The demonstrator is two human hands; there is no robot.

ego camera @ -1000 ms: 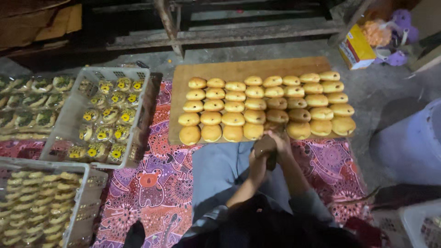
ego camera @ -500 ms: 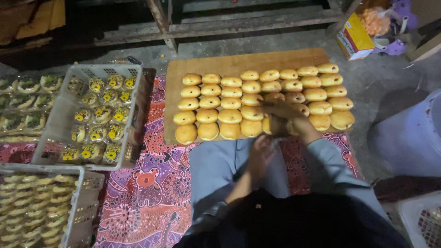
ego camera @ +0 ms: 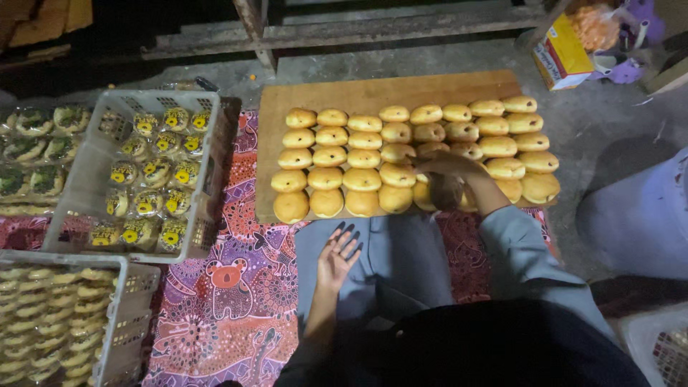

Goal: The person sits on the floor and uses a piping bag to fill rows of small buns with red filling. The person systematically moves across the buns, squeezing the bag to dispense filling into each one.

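1. Right hand (ego camera: 446, 180) is curled down over a bun (ego camera: 424, 195) in the front rows of the wooden board (ego camera: 344, 93). Fingers look closed on it, but it's dim, so I can't tell for sure.
2. Left hand (ego camera: 337, 256) is spread, palm up, holding nothing, resting over the lap just below the board's near edge.
3. Buns (ego camera: 362, 159) sit in neat rows across the board.
4. Off to the left, a white crate (ego camera: 86, 183) holds wrapped pastries, on a patterned cloth (ego camera: 229, 301).
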